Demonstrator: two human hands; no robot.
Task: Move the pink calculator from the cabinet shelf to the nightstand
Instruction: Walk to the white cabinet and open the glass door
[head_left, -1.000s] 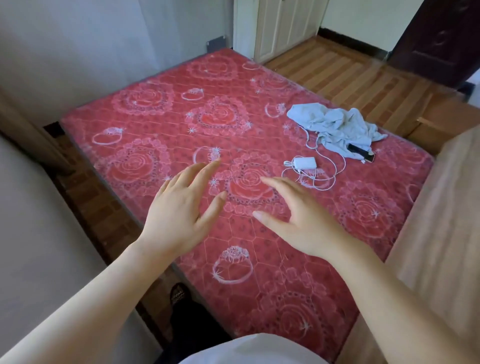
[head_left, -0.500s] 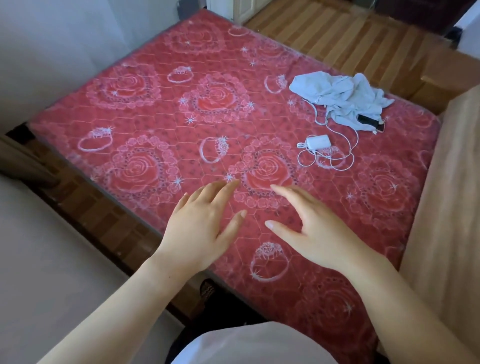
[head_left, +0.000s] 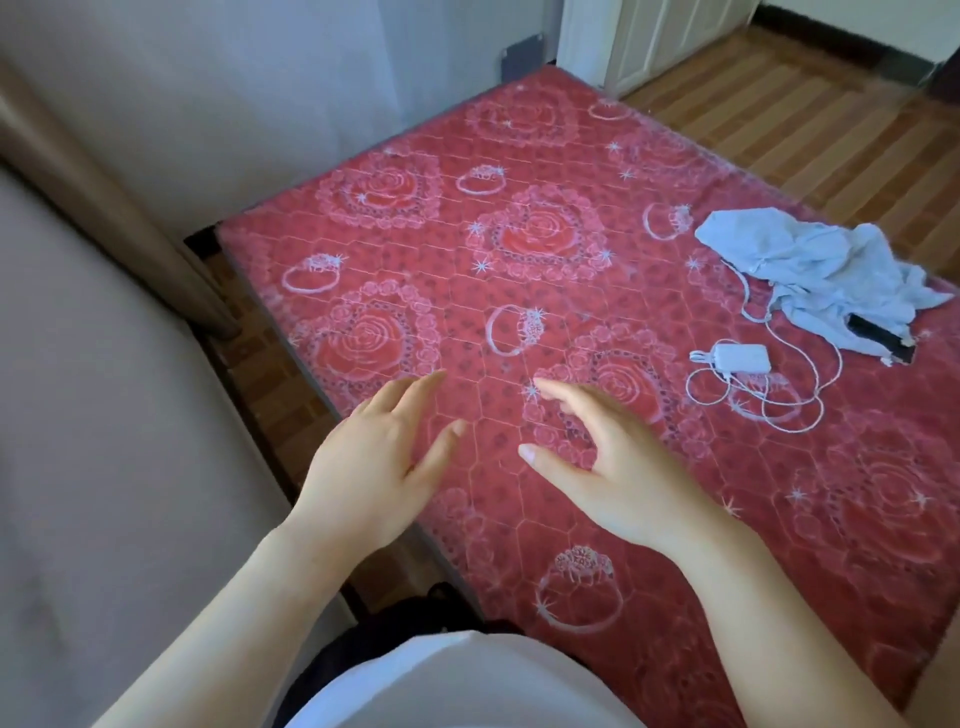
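My left hand (head_left: 379, 462) and my right hand (head_left: 613, 467) hover side by side above the near edge of a red mattress (head_left: 545, 322) with a rose and ring pattern. Both hands are empty, with the fingers spread and slightly curled. The pink calculator, the cabinet shelf and the nightstand are not in view.
A crumpled light-blue cloth (head_left: 815, 275) lies on the mattress at the right, with a dark phone (head_left: 878, 340) at its edge and a white charger (head_left: 740, 358) with a coiled cable. A beige wall (head_left: 104, 415) stands at the left. Wooden floor (head_left: 805, 104) and white doors (head_left: 665, 36) lie beyond.
The view has swung to the left, so more of the beige wall shows. Both hands stay empty over the mattress, and the right hand's fingers have curled a little.
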